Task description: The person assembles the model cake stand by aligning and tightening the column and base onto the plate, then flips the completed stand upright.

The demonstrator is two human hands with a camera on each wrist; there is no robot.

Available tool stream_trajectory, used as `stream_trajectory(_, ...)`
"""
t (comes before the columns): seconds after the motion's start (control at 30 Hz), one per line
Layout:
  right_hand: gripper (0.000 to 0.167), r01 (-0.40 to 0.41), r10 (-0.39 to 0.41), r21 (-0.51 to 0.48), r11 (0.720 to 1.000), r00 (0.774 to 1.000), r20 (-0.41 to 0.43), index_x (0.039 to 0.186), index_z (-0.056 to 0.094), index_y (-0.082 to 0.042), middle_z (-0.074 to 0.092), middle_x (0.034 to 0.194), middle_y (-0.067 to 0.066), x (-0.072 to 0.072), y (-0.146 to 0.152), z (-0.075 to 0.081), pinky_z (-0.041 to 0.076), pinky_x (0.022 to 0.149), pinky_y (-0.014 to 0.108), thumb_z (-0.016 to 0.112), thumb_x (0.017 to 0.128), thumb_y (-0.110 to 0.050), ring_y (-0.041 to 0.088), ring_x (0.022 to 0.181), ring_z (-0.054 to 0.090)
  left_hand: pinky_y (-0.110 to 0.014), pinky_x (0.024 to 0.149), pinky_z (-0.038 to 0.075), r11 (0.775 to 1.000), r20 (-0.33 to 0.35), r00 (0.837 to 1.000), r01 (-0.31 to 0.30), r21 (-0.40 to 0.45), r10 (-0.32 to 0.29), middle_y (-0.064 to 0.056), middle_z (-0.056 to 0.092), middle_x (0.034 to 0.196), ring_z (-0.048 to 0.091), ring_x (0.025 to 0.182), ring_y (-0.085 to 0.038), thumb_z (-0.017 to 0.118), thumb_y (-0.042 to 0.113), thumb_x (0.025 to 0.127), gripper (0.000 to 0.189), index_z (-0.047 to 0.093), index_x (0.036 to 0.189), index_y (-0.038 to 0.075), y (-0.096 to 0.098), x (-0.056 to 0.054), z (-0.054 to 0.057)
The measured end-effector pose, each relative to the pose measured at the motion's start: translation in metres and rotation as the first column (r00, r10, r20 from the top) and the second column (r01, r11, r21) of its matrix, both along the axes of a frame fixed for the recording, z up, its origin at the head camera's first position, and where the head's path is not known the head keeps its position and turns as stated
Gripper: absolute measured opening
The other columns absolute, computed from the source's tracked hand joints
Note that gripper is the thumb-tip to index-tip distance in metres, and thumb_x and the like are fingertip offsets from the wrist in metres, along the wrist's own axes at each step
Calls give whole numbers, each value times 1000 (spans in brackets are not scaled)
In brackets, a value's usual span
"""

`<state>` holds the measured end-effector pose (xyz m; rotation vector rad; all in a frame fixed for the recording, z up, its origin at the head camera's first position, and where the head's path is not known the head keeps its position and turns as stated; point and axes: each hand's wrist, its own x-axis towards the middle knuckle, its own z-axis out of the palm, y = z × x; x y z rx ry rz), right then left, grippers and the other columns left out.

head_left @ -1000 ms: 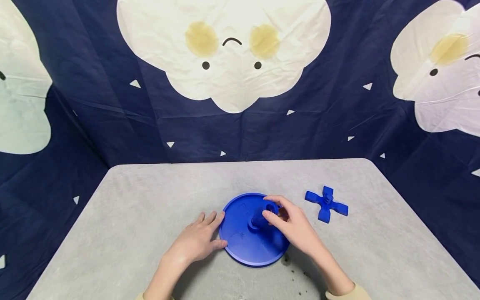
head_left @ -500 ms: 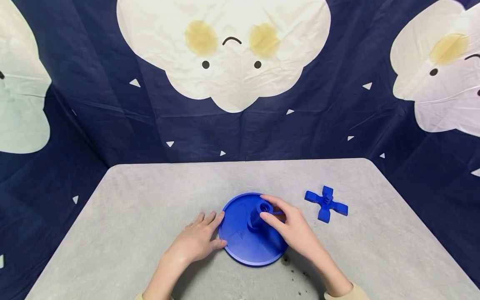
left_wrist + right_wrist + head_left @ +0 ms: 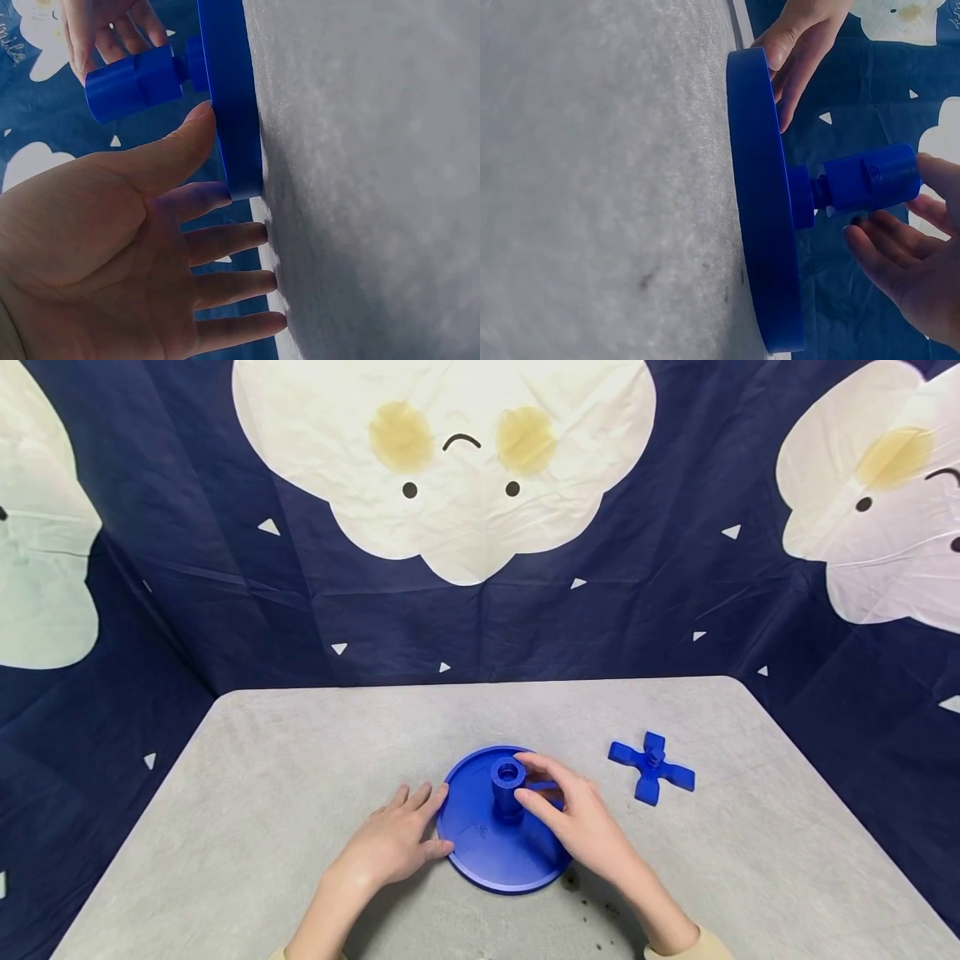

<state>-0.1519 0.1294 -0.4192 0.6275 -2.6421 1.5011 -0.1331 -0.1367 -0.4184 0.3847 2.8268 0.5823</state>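
A round blue plate (image 3: 517, 864) with a raised rim lies on the table, a short collar (image 3: 802, 196) at its centre. Above the collar stands a blue hollow cylinder (image 3: 507, 789), nearly upright, its open end up. In the right wrist view, a narrow threaded neck (image 3: 821, 193) shows between cylinder and collar. My right hand (image 3: 577, 806) holds the cylinder's upper end from the right, between thumb and index finger; its other fingers curl below. My left hand (image 3: 393, 839) rests at the plate's left rim, fingers spread and straight, thumb on the edge.
A blue four-armed cross piece (image 3: 651, 768) with a threaded stud in its middle lies on the grey table (image 3: 337, 735), right of the plate. Dark specks mark the tabletop near the plate's lower right. A navy cloth (image 3: 480, 635) with clouds hangs behind the table.
The cylinder has swung from a rightward tilt to nearly upright over the plate's centre, my right hand moving left with it. My left hand and the cross piece stay put.
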Motion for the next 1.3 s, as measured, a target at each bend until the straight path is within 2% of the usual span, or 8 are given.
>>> stream_trajectory(0.1,53,-9,9,16,1000,1000,-14,150,49,-34,62,146,-2,1,0,-1,59,102,37,66,100,-41,19,132,63,-73,115,35,1000,2,1000,-1,-1,1,-22,43,161,32,151,-53,73,42,93,76,44,156,9,0,0,0)
stream_trajectory(0.23,64,-48,49,78,996,999,-11,157,35,-43,46,161,-6,1,0,-1,52,112,45,65,101,-42,19,146,50,-73,115,35,1000,5,1000,-4,1,4,-22,43,161,32,151,-53,73,42,93,76,44,156,9,0,0,0)
stream_trajectory(0.37,64,-90,83,130,987,995,57,156,30,-53,36,165,-16,2,-3,-1,43,120,48,62,102,-46,13,153,39,-73,115,34,1000,6,1000,-8,3,8,-22,43,161,32,151,-54,73,43,93,76,45,156,10,-1,1,-1)
stream_trajectory(0.5,59,-79,69,112,990,993,93,153,36,-53,44,160,-16,2,-4,0,45,119,48,63,101,-45,13,148,46,-74,115,34,1000,6,1000,-11,6,11,-23,43,161,31,151,-54,73,43,93,76,44,156,10,-1,1,-1)
stream_trajectory(0.67,49,-43,39,80,996,998,50,148,46,-43,59,147,-8,1,-4,0,54,109,43,62,102,-42,13,130,62,-73,116,34,1000,8,1000,-12,5,12,-22,42,161,31,151,-53,73,42,93,77,44,157,10,-1,1,-1)
stream_trajectory(0.8,43,-19,16,85,996,999,29,145,49,-42,64,138,-7,1,-3,-1,58,101,35,60,104,-43,11,118,67,-73,116,34,1000,7,1000,-9,6,9,-22,42,161,31,151,-53,72,42,94,76,44,157,10,-1,1,-2)
stream_trajectory(1.03,48,-29,28,60,998,999,16,150,46,-39,59,146,-3,1,-3,-2,56,106,36,59,104,-43,15,127,63,-73,116,34,1000,5,1000,-4,6,4,-22,42,161,31,152,-53,72,43,94,76,44,157,10,-1,0,-2)
stream_trajectory(1.3,49,1,-4,94,996,1000,31,150,46,-43,61,137,-7,1,-2,-1,58,102,36,59,103,-47,12,120,65,-73,115,34,1000,9,1000,-4,5,4,-22,42,162,30,152,-52,72,43,94,76,44,157,10,-1,0,-1)
